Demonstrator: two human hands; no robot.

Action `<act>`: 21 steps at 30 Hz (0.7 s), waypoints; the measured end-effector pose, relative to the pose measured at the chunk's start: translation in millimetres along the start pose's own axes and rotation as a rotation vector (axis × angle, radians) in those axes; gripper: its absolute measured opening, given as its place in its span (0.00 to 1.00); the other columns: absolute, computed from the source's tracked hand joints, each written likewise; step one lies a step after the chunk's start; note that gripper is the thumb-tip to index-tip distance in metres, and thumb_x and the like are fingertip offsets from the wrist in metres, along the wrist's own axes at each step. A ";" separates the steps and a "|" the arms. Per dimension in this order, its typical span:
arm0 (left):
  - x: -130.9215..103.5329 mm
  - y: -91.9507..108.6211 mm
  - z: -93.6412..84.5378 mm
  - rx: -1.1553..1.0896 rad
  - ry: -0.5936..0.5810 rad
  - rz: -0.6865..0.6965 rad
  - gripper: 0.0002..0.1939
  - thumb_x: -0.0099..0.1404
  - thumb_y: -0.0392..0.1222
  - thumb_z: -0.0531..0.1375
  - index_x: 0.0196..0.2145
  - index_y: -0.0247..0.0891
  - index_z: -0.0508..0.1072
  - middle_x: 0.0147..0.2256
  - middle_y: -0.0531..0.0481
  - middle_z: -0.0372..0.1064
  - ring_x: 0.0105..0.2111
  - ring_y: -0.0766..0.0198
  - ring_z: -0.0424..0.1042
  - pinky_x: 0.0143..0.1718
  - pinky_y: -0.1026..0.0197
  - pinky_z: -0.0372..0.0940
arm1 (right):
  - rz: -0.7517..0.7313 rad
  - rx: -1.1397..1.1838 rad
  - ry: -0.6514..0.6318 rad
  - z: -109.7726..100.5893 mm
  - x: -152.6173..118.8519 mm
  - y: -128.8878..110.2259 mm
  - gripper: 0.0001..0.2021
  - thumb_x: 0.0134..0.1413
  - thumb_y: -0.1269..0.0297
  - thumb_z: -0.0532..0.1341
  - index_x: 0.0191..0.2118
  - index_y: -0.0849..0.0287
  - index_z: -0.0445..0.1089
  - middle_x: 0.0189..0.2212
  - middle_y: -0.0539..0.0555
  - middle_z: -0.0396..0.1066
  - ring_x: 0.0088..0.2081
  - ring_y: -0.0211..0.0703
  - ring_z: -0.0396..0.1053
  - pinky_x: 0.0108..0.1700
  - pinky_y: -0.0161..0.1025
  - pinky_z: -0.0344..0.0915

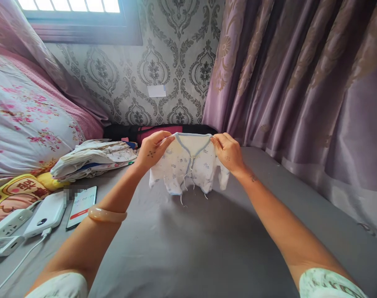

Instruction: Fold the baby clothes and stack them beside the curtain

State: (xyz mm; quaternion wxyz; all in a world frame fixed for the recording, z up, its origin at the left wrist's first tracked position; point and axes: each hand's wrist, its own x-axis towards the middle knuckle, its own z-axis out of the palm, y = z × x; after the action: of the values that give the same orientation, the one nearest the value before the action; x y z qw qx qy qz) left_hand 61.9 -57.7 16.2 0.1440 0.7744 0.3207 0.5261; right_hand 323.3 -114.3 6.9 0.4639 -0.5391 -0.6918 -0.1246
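2 hands, left [154, 149] and right [228, 151], fingers pinched closed on 1 baby shirt's [191, 163] shoulders; best kept level, evenly taut.

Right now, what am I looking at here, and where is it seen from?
There is one picture, from a camera worn on a person's head, looking forward and down. No robot here: the bare left hand and right hand are the wearer's own. Between them they hold up a small white top with blue edging, one hand at each shoulder. Below is a grey sheet. On it, to the left, lie folded clothes, a phone, a white device with a cable and a power strip.
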 end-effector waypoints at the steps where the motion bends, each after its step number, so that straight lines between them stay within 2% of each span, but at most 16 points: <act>1: -2.6 6.8 -6.0 0.039 0.004 0.018 0.15 0.63 0.53 0.59 0.36 0.38 0.76 0.31 0.50 0.71 0.30 0.67 0.66 0.30 0.67 0.60 | -0.002 -0.029 -0.019 -6.5 -3.2 -4.8 0.23 0.65 0.45 0.48 0.38 0.55 0.72 0.35 0.55 0.70 0.39 0.44 0.66 0.43 0.38 0.60; 4: -10.8 33.7 -28.7 0.083 -0.023 0.038 0.15 0.62 0.53 0.61 0.34 0.38 0.77 0.31 0.50 0.72 0.29 0.67 0.65 0.28 0.67 0.59 | -0.033 -0.001 -0.056 -33.7 -9.7 -23.7 0.23 0.65 0.44 0.49 0.40 0.54 0.73 0.36 0.55 0.71 0.39 0.45 0.67 0.43 0.39 0.61; 8: -15.3 73.3 -60.4 0.011 -0.094 -0.090 0.14 0.60 0.52 0.63 0.34 0.37 0.78 0.22 0.55 0.66 0.22 0.72 0.58 0.20 0.70 0.53 | 0.010 0.184 -0.153 -75.3 -6.9 -49.6 0.22 0.60 0.41 0.54 0.38 0.53 0.75 0.30 0.53 0.71 0.33 0.44 0.67 0.36 0.40 0.62; 11: -10.7 83.0 -71.4 -0.101 -0.219 -0.235 0.14 0.58 0.52 0.65 0.32 0.38 0.78 0.21 0.55 0.67 0.20 0.72 0.60 0.18 0.69 0.54 | 0.113 0.320 -0.313 -88.1 0.5 -52.0 0.21 0.56 0.40 0.58 0.35 0.53 0.76 0.25 0.51 0.70 0.29 0.42 0.66 0.29 0.38 0.60; 13: -7.5 69.5 -66.9 -0.129 -0.359 -0.334 0.15 0.58 0.54 0.64 0.30 0.37 0.78 0.21 0.54 0.68 0.19 0.71 0.61 0.17 0.69 0.54 | 0.177 0.377 -0.432 -79.1 2.8 -40.4 0.22 0.53 0.40 0.60 0.32 0.55 0.76 0.23 0.50 0.69 0.26 0.40 0.65 0.26 0.36 0.58; 15: -8.0 39.2 -51.7 -0.101 -0.510 -0.400 0.18 0.57 0.57 0.64 0.26 0.36 0.77 0.19 0.54 0.66 0.18 0.71 0.59 0.16 0.68 0.52 | 0.223 0.394 -0.564 -56.0 -0.8 -19.6 0.23 0.51 0.40 0.61 0.29 0.57 0.76 0.22 0.49 0.68 0.24 0.37 0.62 0.25 0.35 0.56; 17: -14.9 -2.0 -27.4 -0.073 -0.626 -0.396 0.21 0.56 0.59 0.62 0.24 0.36 0.76 0.18 0.54 0.64 0.17 0.70 0.57 0.16 0.68 0.50 | 0.244 0.368 -0.692 -23.5 -11.6 5.6 0.24 0.51 0.40 0.60 0.27 0.60 0.75 0.21 0.48 0.67 0.23 0.36 0.61 0.24 0.34 0.54; 19: -28.1 -44.1 1.5 -0.007 -0.712 -0.428 0.23 0.57 0.60 0.59 0.24 0.36 0.75 0.17 0.54 0.62 0.17 0.70 0.56 0.16 0.67 0.48 | 0.275 0.226 -0.787 11.1 -28.0 29.2 0.23 0.52 0.44 0.60 0.26 0.61 0.75 0.21 0.48 0.68 0.24 0.36 0.62 0.25 0.33 0.53; 21: -44.7 -78.4 29.5 0.089 -0.699 -0.434 0.23 0.57 0.60 0.56 0.23 0.36 0.73 0.17 0.54 0.62 0.18 0.69 0.58 0.18 0.67 0.49 | 0.316 0.035 -0.812 41.2 -47.0 46.6 0.19 0.56 0.50 0.58 0.28 0.60 0.76 0.24 0.49 0.71 0.28 0.38 0.66 0.28 0.32 0.54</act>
State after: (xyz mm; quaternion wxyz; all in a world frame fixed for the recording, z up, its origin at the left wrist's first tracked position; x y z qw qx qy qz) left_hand 50.9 -24.3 -71.9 0.3179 0.8264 0.4307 0.1744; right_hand 341.9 -98.1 -67.1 0.1768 -0.6357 -0.7291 0.1817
